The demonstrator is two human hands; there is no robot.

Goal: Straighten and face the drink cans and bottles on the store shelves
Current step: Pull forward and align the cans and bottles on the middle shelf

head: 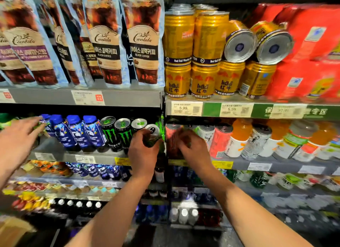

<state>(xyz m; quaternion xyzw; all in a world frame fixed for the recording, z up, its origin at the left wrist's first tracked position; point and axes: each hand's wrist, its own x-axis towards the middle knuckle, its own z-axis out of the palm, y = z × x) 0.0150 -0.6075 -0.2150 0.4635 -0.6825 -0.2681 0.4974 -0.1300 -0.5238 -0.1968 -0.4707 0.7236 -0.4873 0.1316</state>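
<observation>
On the middle shelf (276, 163) cans and bottles stand packed side by side to its front edge, leaving no gap between them. A third hand (20, 134) crosses the blue bottles (77, 132) at the left end. A bare strip of shelf shows beside them.

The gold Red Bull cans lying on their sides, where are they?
In the head view, upper right: two tipped Red Bull cans rest on the upright gold cans, with tall stacked cans to their left and red packs to their right.

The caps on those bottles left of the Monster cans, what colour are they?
Blue, matching the dark blue labels on the bottles; the caps show clearly in the head view.
</observation>
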